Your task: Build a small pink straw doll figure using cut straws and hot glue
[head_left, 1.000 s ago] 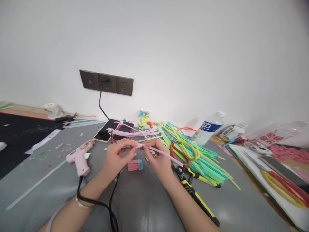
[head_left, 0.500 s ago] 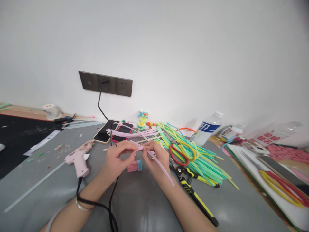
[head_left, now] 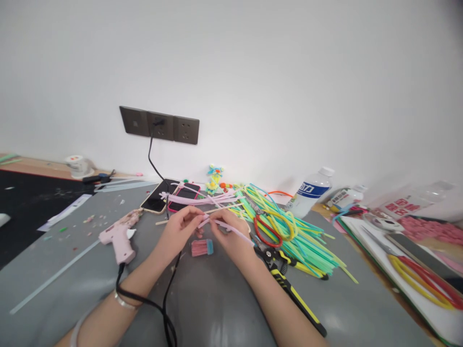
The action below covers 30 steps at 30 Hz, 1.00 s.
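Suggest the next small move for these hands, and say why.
Perhaps bend the pale pink stem with the right hand while the left hand anchors it: both hands pinch it close together, and its loose end extends across the right hand.

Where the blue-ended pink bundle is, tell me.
In the head view's lower middle, the bundle lies on the gray table, between the left hand and right hand, left of the yellow-black pliers.

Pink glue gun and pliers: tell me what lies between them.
In the head view, left to right: the left hand, a black cord, a pink bundle with a blue band, and the right hand. Both hands pinch a pale pink strand.
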{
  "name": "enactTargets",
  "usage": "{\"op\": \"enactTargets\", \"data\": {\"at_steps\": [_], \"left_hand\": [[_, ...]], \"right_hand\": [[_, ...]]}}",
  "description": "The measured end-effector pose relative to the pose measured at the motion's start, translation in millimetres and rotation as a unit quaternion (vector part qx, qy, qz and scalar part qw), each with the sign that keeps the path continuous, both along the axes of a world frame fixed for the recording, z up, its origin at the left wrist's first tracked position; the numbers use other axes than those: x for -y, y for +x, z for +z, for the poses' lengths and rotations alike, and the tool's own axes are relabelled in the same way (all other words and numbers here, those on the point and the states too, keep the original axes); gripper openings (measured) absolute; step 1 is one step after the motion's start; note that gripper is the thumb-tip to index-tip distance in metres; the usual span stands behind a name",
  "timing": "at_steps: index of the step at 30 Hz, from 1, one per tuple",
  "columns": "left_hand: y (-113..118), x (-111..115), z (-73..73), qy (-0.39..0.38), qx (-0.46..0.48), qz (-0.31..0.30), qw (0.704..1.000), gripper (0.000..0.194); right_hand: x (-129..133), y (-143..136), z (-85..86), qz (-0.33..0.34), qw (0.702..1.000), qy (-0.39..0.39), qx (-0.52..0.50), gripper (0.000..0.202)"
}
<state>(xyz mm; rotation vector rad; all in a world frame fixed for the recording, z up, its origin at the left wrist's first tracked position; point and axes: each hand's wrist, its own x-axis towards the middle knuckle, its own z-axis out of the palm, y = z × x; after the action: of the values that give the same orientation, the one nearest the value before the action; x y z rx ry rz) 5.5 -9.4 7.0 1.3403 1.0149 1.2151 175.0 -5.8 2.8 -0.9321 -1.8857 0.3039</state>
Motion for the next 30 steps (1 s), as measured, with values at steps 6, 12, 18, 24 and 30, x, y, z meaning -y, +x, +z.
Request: {"op": "enactTargets", "data": {"at_steps": [6, 12, 18, 24, 30], "left_hand": [[-7, -7, -8.8, 0.084, -0.183, 0.056, 0.978, 0.009], [-4, -2, -2.5, 0.119, -0.193, -0.003, 0.974, 0.019], [-5, -2, 1.0, 0.047, -0.12, -0.07, 0.989, 0.025], [-3, -1, 3.6, 0.024, -0.085, -0.088, 0.992, 0.025], [-2, 3, 8.0, 0.005, -0.021, -0.087, 0.996, 0.027]], "right_hand": [[-10, 9, 2.5, 0.057, 0.998, -0.021, -0.022, 0.01], [-14, 15, 4.4, 0.097, 0.995, -0.012, -0.028, 0.011], [-12, 15, 6.1, 0.107, 0.994, -0.013, 0.0, 0.011], [-10, 15, 8.4, 0.124, 0.992, -0.016, -0.011, 0.01], [-5, 10, 12.8, 0.126, 0.992, -0.014, -0.018, 0.011]]}}
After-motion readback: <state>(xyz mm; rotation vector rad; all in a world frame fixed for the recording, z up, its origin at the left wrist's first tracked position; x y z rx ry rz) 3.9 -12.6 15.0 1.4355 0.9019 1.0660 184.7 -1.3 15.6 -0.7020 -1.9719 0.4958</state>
